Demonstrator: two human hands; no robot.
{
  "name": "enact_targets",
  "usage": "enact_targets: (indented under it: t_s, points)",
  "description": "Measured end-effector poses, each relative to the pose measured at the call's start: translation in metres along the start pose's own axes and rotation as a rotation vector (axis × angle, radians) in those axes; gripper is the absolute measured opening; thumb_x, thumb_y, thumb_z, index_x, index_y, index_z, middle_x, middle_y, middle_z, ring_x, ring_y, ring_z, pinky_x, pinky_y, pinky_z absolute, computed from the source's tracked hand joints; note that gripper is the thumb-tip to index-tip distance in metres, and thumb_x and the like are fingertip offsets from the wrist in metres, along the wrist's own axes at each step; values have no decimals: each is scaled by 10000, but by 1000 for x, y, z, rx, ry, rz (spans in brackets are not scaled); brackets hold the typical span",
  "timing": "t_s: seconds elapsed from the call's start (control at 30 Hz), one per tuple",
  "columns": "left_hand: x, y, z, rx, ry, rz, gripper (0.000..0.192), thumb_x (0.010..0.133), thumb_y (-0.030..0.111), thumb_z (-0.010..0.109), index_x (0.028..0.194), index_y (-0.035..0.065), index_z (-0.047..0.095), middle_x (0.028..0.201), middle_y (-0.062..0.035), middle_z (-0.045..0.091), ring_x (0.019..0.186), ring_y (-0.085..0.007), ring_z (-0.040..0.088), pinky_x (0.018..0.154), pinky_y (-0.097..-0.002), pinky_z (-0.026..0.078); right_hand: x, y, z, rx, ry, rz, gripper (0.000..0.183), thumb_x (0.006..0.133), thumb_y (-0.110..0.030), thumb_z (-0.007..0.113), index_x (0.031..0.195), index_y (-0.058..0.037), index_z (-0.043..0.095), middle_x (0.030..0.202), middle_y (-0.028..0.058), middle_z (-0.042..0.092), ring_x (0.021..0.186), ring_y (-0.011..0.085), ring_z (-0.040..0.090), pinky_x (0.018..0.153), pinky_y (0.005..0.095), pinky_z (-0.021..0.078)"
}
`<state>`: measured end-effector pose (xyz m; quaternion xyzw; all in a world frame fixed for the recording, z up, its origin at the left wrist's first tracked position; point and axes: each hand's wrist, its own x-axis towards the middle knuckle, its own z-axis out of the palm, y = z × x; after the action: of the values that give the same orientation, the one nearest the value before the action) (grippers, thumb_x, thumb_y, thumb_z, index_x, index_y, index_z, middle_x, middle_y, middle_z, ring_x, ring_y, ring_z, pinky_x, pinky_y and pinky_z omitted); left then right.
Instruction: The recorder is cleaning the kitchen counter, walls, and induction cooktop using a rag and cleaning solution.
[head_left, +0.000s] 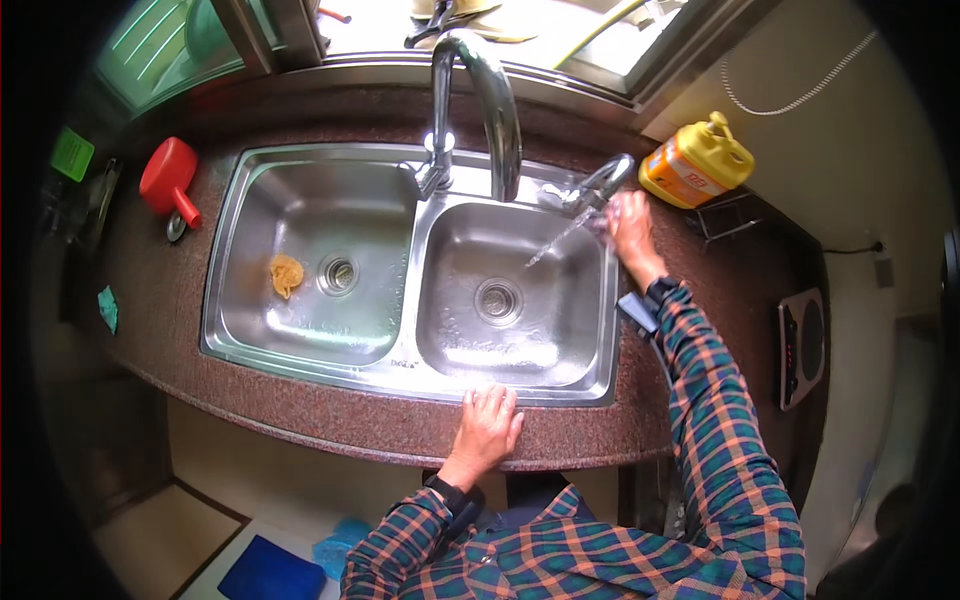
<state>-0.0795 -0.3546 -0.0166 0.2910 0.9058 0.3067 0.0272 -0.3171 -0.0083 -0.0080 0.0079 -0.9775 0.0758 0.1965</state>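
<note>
A stainless steel double-bowl sink (412, 315) is set into the speckled reddish-brown counter (322, 409). My left hand (487, 427) rests on the sink's front rim and the counter edge, holding nothing. At the right rim, my right hand (634, 229) is up against the small chrome tap (611, 174). Its fingertips are partly blurred, so whether they grip the tap is unclear. A thin stream of water (559, 240) slants from there into the right bowl (457, 315). Between the bowls stands a tall gooseneck faucet (504, 120). In the left bowl lies a yellowish mesh scrubber (286, 275) beside the drain.
A red dipper (169, 176) sits on the left counter, with a teal scrap (108, 309) nearer the edge. Behind my right hand are a yellow jug (694, 163) and a wire rack (724, 221). A portable cooktop (802, 349) is at far right.
</note>
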Motion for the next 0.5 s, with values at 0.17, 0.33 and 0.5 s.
enact_targets:
  t_s: [0.17, 0.33, 0.5]
  points:
    - [11, 9, -2, 37, 2, 14, 384, 854, 249, 610, 1143, -1, 566, 1157, -166, 557, 1105, -316, 518, 1000, -505, 339, 22, 1, 19, -246, -16, -93, 151, 829, -85, 550, 941, 15, 566, 1006, 158, 526, 944, 313, 552, 803, 377, 515]
    - [9, 8, -2, 61, 8, -13, 355, 851, 239, 613, 1118, 9, 574, 1146, -160, 570, 1104, -308, 528, 1004, -506, 342, -95, -33, -6, -399, -146, -393, 242, 841, -130, 552, 1002, 46, 590, 1087, 236, 567, 922, 304, 575, 753, 353, 528]
    - [2, 6, 1, 38, 55, -2, 320, 841, 216, 620, 1086, 14, 579, 1118, -161, 571, 1083, -312, 530, 992, -492, 348, -183, -86, -64, -259, -286, -432, 272, 853, -155, 566, 1021, 56, 600, 1125, 276, 558, 904, 316, 569, 756, 376, 505]
